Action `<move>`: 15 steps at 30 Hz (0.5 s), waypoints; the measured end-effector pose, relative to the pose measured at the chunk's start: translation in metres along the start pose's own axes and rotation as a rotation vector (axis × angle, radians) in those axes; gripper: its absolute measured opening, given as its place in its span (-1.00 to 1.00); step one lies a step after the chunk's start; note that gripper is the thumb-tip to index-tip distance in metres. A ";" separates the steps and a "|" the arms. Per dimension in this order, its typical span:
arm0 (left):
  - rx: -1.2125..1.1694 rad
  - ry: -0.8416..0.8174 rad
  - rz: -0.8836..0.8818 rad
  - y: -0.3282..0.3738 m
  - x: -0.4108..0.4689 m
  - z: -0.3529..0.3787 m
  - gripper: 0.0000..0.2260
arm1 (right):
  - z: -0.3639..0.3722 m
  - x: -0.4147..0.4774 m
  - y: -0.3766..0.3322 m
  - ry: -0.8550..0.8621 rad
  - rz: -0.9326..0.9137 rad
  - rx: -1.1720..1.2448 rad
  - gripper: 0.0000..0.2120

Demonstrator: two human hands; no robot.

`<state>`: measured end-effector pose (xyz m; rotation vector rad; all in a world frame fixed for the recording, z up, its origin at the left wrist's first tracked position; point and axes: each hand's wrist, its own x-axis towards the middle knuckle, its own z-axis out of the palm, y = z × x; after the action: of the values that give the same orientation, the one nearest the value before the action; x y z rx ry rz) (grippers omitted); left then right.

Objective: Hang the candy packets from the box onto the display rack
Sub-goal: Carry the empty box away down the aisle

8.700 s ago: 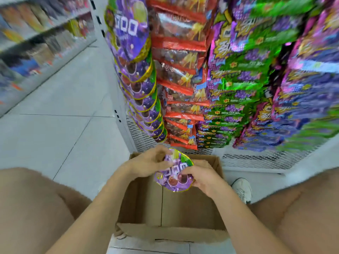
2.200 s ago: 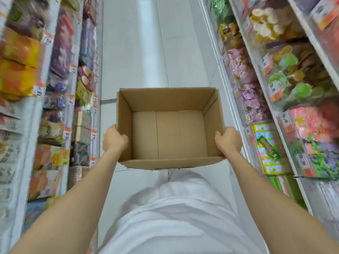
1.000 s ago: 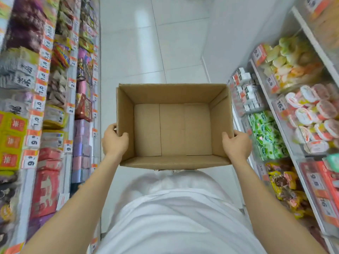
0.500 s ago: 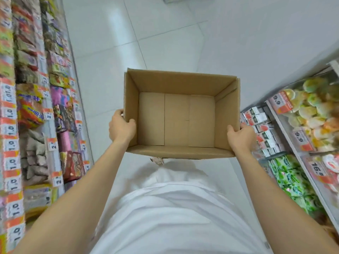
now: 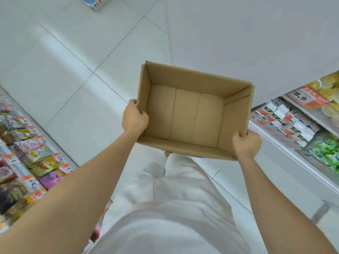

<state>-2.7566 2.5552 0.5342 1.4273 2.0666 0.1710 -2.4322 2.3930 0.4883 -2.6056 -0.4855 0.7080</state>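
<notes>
The white tiled floor fills most of the view, an open stretch running from the left shelving up to the top edge, crossed only by thin grout lines. A plain white panel takes the upper right, and its lower edge meets the floor along a slanted line just behind the box. The person's white clothing spreads across the bottom centre, with a bare forearm reaching forward on each side.

The left shelf runs along the left edge, its front lip lined with orange price tags and packed with coloured snack packets. The right shelf juts in from the right, its white front edge just beside the box's right wall. It carries rows of small white and red cartons, green packets lower down, and a tag reading 9.9.

The cardboard box is held in the air over the floor, in the gap between the two shelves, nearer the right one. Its mouth is open upward, its top flaps are folded down inside, and its bottom shows plain cardboard with two seams.

The left hand grips the left wall's rim, fingers curled over the edge. The right hand grips the near right corner, knuckles outward.

A small blue and white object sits on the floor at the top edge, well apart from the box.
</notes>
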 end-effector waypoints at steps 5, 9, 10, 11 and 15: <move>0.088 -0.150 0.108 0.018 0.109 0.041 -0.65 | 0.066 0.020 -0.012 -0.007 0.200 -0.059 -0.84; 0.198 -0.247 0.165 0.018 0.178 0.093 -0.66 | 0.116 0.038 -0.007 -0.020 0.370 -0.056 -0.90; 0.224 -0.275 0.180 0.015 0.195 0.112 -0.67 | 0.132 0.044 -0.002 -0.009 0.421 -0.036 -0.91; 0.244 -0.300 0.192 0.011 0.212 0.132 -0.67 | 0.149 0.051 0.004 0.005 0.469 -0.013 -0.92; 0.305 -0.358 0.249 -0.013 0.278 0.224 -0.68 | 0.238 0.078 0.038 0.075 0.629 0.035 -0.93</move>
<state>-2.7079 2.7438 0.2343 1.7510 1.6689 -0.2928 -2.4888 2.4595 0.2508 -2.7396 0.3907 0.7836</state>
